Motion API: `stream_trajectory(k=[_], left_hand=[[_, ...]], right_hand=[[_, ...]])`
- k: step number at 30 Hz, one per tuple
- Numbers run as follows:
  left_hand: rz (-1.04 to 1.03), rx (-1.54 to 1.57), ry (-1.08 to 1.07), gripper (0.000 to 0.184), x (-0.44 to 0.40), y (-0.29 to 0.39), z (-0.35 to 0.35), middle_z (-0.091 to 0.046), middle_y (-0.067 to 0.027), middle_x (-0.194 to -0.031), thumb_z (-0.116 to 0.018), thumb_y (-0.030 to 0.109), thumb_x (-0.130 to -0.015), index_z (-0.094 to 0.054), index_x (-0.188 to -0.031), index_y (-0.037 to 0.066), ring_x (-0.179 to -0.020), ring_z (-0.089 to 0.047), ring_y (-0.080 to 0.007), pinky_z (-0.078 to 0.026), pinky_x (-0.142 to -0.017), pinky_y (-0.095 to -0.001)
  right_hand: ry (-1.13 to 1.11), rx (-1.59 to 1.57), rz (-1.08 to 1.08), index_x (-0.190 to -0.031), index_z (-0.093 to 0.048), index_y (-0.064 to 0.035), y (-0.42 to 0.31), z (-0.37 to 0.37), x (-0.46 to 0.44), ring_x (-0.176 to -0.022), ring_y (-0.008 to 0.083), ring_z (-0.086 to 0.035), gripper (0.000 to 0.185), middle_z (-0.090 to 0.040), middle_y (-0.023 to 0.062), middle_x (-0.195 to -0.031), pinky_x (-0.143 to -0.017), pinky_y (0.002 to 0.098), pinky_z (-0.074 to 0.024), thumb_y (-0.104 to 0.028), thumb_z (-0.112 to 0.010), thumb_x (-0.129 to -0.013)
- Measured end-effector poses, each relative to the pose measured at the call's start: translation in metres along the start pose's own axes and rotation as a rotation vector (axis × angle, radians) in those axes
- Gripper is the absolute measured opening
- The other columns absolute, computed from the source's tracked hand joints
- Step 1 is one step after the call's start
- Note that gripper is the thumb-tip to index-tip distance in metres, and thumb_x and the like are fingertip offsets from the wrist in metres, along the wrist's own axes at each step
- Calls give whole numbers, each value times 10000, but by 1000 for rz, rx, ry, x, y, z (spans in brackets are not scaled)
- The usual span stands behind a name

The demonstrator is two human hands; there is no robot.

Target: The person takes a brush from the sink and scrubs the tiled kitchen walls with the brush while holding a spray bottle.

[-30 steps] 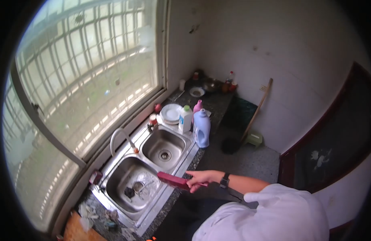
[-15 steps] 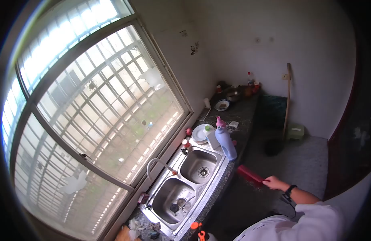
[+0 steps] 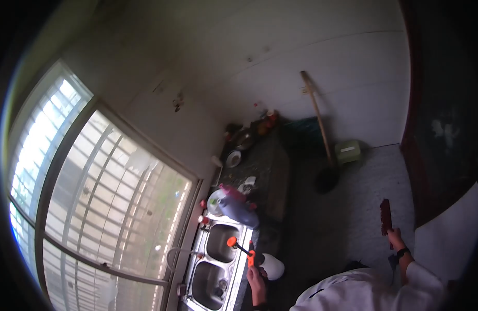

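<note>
My left hand [image 3: 256,282] is closed around the neck of a spray bottle [image 3: 272,267] with a white body and an orange and black head. Its round orange nozzle sticks out over the double steel sink [image 3: 202,282]. My right hand [image 3: 397,239], well off to the right above the floor, grips a long red brush [image 3: 386,217] by its lower end. The brush points up, with a jagged bristle-like edge on one side. A curved faucet [image 3: 170,254] stands at the window side of the sink.
Blue and pink bottles [image 3: 238,210] stand on the dark counter [image 3: 265,181] beyond the sink. Bowls [image 3: 233,158] sit farther back. A wooden-handled broom [image 3: 317,116] leans on the wall near a green bin [image 3: 348,151]. A barred window [image 3: 114,207] is at left.
The view has swung to the right. My left hand has come into sight with the spray bottle raised beside the sink. The red brush has moved away from the counter and now points upward.
</note>
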State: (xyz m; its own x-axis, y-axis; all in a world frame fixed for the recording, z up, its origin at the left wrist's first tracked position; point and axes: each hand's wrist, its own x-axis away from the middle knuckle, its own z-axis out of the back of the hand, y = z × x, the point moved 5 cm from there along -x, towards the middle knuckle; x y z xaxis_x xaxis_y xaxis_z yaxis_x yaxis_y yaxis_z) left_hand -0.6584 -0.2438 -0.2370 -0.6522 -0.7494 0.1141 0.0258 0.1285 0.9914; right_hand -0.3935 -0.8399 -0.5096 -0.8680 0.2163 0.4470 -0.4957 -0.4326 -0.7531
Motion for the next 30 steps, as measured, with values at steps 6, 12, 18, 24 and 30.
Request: stream_trajectory(k=[6,12,18,24,30], left_hand=[[69,119,-22,526,-91,57,-115,-429,25,-594,-387,511,-1032,-582,-948,30,-498,-398,-65,-309,-471,-221],[47,135,-135,435,-202,78,-215,-411,36,-546,-453,451,-1001,-609,-912,55,-441,-373,-74,-287,-434,-229],[124,248,-392,389,-335,70,-305,-449,20,-600,-406,357,-1010,-604,-976,24,-489,-396,-75,-310,-467,-234],[158,199,-503,335,-467,63,-390,-467,27,-625,-398,304,-1018,-588,-973,32,-492,-398,-66,-335,-472,-228],[217,211,-500,291,-538,62,-445,-485,10,-637,-375,226,-997,-563,-956,7,-474,-406,-76,-331,-440,-239]], right_hand=[[132,-254,-213,-786,-569,12,92,66,-2,-441,213,-498,333,-499,78,-591,-384,390,-349,-303,-570,-893],[94,-449,-533,-661,-492,-91,94,89,49,-387,196,-426,388,-414,47,-503,-349,376,-296,-401,-543,-890],[255,-277,-621,-640,-588,-92,132,82,49,-423,177,-462,404,-480,26,-526,-396,332,-326,-414,-564,-882],[418,-367,-480,-712,-703,-79,26,75,66,-412,113,-439,393,-594,24,-573,-401,289,-293,-442,-652,-853],[545,-382,-700,-586,-445,-145,-29,56,37,-355,144,-390,486,-391,-6,-452,-339,317,-285,-485,-630,-879]])
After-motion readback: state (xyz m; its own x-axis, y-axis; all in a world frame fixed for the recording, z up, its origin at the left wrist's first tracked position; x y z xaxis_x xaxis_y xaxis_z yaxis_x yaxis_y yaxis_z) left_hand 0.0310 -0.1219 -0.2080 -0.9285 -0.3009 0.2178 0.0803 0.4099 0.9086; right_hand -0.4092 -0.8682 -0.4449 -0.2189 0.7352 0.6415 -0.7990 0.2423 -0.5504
